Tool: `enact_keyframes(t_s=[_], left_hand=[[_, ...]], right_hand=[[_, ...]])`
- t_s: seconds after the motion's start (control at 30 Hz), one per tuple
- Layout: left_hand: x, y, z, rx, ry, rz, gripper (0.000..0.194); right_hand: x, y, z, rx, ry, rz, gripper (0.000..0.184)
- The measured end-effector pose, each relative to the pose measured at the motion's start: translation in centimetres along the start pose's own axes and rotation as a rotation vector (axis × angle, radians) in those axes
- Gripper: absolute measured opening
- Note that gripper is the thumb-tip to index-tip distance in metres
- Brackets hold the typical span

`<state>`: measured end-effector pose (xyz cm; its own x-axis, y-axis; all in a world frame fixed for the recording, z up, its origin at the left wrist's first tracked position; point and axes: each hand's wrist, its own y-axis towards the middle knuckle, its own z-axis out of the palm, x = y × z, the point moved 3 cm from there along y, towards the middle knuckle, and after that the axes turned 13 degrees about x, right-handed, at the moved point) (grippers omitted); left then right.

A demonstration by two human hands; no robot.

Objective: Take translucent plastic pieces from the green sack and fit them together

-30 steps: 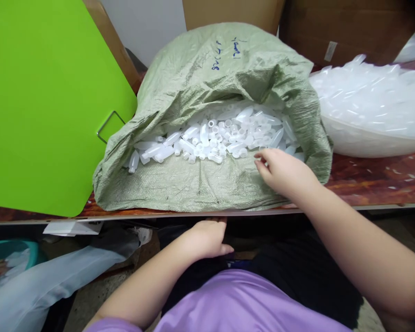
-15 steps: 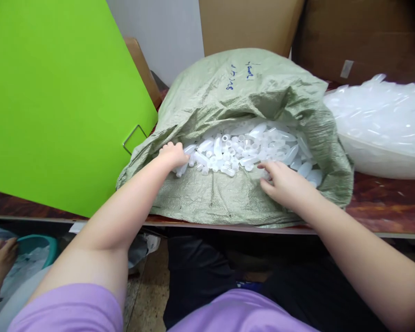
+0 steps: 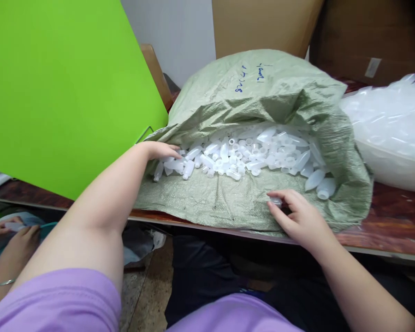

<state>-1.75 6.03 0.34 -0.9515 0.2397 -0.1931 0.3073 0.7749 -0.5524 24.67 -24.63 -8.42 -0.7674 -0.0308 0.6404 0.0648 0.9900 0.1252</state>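
A pale green woven sack [image 3: 224,198] lies on its side, and small translucent white plastic bottles [image 3: 235,157] spill from its mouth. At the left end of the pile is my left hand [image 3: 161,150], its fingers stretched out over the nearest bottles. It appears to hold nothing. My right hand [image 3: 295,214] is low over the front flap of the sack, thumb and fingers closed on one small plastic bottle [image 3: 275,201]. Most of that bottle is hidden by the fingers.
A green panel [image 3: 65,83] stands at the left, and a bulging clear bag of bottles [image 3: 394,133] at the right. Cardboard boxes [image 3: 263,27] are behind. Another person's hands [image 3: 20,240] work over a teal basin at lower left. The table edge [image 3: 207,226] runs in front.
My right hand has drawn back from the pile toward the table edge with a bottle. My left hand has shifted left and its fingers have straightened. Bottles have spread at both ends.
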Motion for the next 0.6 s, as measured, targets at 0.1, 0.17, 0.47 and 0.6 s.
enact_keyframes(t_s=[0.1, 0.17, 0.47, 0.6], left_hand=[[1.3, -1.4, 0.8, 0.295, -0.018, 0.034, 0.083], [1.8, -1.8, 1.4, 0.345, 0.055, 0.034, 0.101], [2.6, -2.6, 2.3, 0.288, 0.126, 0.038, 0.109], [3.5, -4.1, 1.7, 0.041, -0.002, 0.015, 0.081]], right_hand=[[0.1, 0.0, 0.2, 0.051, 0.004, 0.015, 0.025], [0.1, 0.0, 0.3, 0.065, 0.018, 0.033, 0.026], [-0.2, -0.2, 0.5, 0.06, -0.024, 0.002, 0.028], [-0.4, -0.3, 0.6, 0.047, -0.026, 0.004, 0.029]])
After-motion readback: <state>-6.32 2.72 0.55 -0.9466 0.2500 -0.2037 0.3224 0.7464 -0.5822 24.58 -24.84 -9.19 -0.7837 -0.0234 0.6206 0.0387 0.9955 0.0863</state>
